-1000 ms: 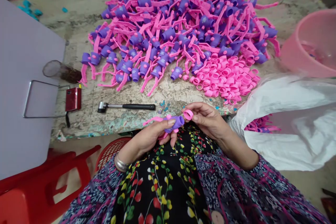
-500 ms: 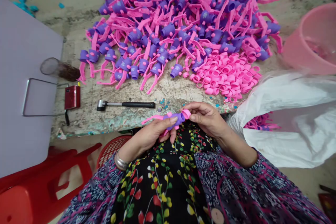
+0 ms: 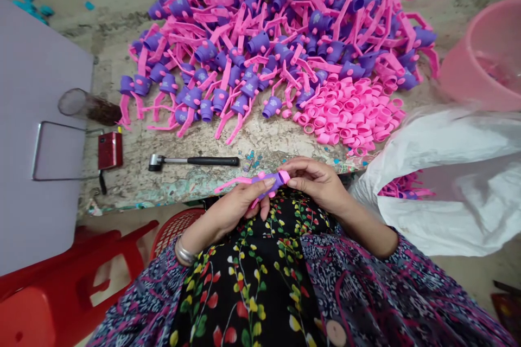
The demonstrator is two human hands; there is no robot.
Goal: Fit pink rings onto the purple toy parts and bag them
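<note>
- Right of the hammer, in the head view, the left hand grips a purple-and-pink piece; the right hand pinches a pink ring at its end, how fully seated unclear.
- Beyond the hammer, on the bench, sits a large pile of pieces; farther right, many loose rings seem left to fit.
- Far right of it, a white bag holds similar pieces, perhaps finished.

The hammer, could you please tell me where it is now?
In the head view, the hammer lies left of centre on the table, near its front edge, right of the red box and beyond the left hand.
</note>
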